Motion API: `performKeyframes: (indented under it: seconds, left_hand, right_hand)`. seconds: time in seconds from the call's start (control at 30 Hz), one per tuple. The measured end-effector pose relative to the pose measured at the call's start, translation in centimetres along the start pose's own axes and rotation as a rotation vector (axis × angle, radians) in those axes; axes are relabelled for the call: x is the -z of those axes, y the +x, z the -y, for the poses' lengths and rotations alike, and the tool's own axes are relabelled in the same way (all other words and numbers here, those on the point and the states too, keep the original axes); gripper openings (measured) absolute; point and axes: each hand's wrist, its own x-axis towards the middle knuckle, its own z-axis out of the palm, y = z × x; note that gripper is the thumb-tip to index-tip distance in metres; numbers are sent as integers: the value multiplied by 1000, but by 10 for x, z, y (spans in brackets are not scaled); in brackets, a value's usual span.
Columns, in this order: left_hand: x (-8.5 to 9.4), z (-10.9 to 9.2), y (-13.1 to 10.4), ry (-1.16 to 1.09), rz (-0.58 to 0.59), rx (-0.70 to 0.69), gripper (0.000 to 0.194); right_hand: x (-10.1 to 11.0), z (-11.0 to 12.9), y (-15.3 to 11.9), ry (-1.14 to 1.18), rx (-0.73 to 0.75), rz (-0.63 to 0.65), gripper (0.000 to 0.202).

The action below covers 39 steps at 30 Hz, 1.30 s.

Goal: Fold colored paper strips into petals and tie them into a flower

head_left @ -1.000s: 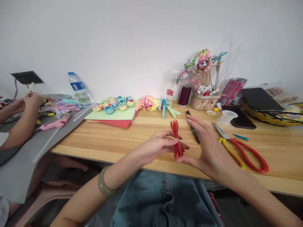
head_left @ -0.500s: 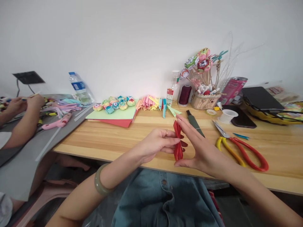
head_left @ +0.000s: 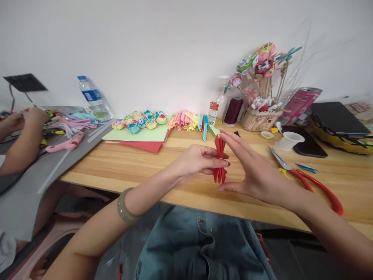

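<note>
My left hand [head_left: 201, 160] pinches a red pleated paper bundle [head_left: 220, 171] at its narrow middle, between thumb and fingers, above the table. The bundle stands upright, its folds fanning out at both ends. My right hand [head_left: 253, 171] curves around its right side with thumb and fingers wide apart. The fingertips are by the top end and the thumb is just below the bottom end; whether they touch the paper I cannot tell. A thin pale thread [head_left: 233, 160] runs near the bundle's middle toward my right hand.
Scissors [head_left: 305, 179] lie right of my right hand, near a white spool [head_left: 290, 140] and a phone [head_left: 313, 147]. Behind are folded paper strips [head_left: 186, 120], paper flowers [head_left: 141, 121] on coloured sheets [head_left: 131, 136], purple thread [head_left: 233, 111] and a basket [head_left: 258, 121]. Another person's hands [head_left: 32, 118] work at left.
The view has shifted, so the table things sit further right. The bundle's ends look straighter and more spread. My right forearm now covers more of the scissors, and my hand hides most of the dark green object.
</note>
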Motion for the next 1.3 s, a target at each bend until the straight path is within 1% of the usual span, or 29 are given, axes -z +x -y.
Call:
performKeyframes:
  seconds: [0.07, 0.13, 0.3, 0.4, 0.5, 0.63, 0.73, 0.83, 0.93, 1.07, 1.23, 1.3]
  left_hand:
    - [5, -3, 8, -21, -4, -5, 27]
    - [9, -5, 17, -26, -10, -14, 26]
    - [22, -5, 51, 13, -15, -49, 27]
    - [29, -3, 72, 57, -42, -26, 28]
    - [35, -3, 88, 142, -63, -15, 25]
    - [38, -4, 101, 149, -30, 1, 24]
    - [36, -1, 108, 139, -18, -17, 26]
    - [32, 3, 111, 159, -14, 1, 24]
    - [31, 6, 112, 155, 0, 45, 19]
    - [31, 6, 110, 111, 5, 102, 17]
    - [32, 4, 109, 111, 24, 112, 31]
    - [31, 4, 109, 125, 24, 123, 31]
  right_hand:
    - [2, -5, 7, -70, -13, 14, 93]
    - [3, -13, 13, -113, -25, 35, 92]
    - [-2, -46, 22, -138, -55, 108, 89]
    - [-5, -65, 27, -136, -59, 114, 85]
    - [-6, -80, 31, -114, -103, 98, 70]
    - [-5, -88, 36, -122, -149, 54, 43]
    - [-7, -84, 40, -217, -110, 21, 28]
    - [-11, -79, 43, -244, -51, 11, 22]
    - [-15, -79, 42, -245, -20, -1, 18]
    - [-14, -84, 38, -245, 20, 18, 20]
    - [-10, -88, 37, -183, 4, 49, 21]
    - [-11, -87, 37, -161, -10, 59, 22]
